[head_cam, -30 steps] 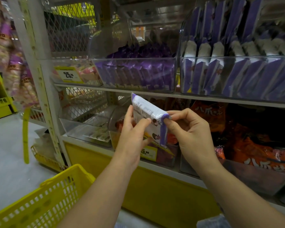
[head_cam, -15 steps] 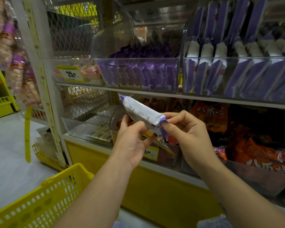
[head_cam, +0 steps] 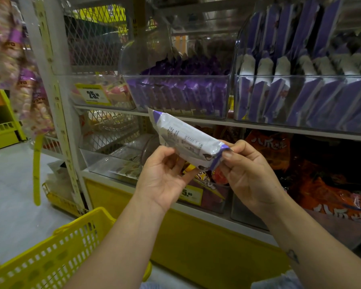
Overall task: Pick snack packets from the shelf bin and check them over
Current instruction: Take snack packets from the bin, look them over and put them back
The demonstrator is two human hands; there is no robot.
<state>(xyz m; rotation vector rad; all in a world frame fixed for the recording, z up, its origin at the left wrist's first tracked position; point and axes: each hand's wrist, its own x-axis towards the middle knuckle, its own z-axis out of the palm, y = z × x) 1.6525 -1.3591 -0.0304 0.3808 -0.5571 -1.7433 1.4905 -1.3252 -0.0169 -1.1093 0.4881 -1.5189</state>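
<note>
Packet (head_cam: 186, 142): white/purple, tilted, printed back up, held in front of shelf (head_cam: 258, 125).
Left hand (head_cam: 165, 176): fingers curled under packet's lower edge.
Right hand (head_cam: 248, 170): pinches packet's purple end seal.
Bin (head_cam: 175, 90): clear, purple packs, on shelf just above.
Basket (head_cam: 50, 257): yellow, bottom-left.

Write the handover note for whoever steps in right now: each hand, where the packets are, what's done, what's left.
Left hand: grips the white-and-purple packet from below.
Right hand: pinches its purple end seal.
Packet: out of the bin, held tilted in front of the shelf, printed back facing the camera.
Other purple packets: in the clear bins on the upper shelf.
Done: one packet picked.
Left: finish checking it, then the rest.
Yellow basket: lower left.
</note>
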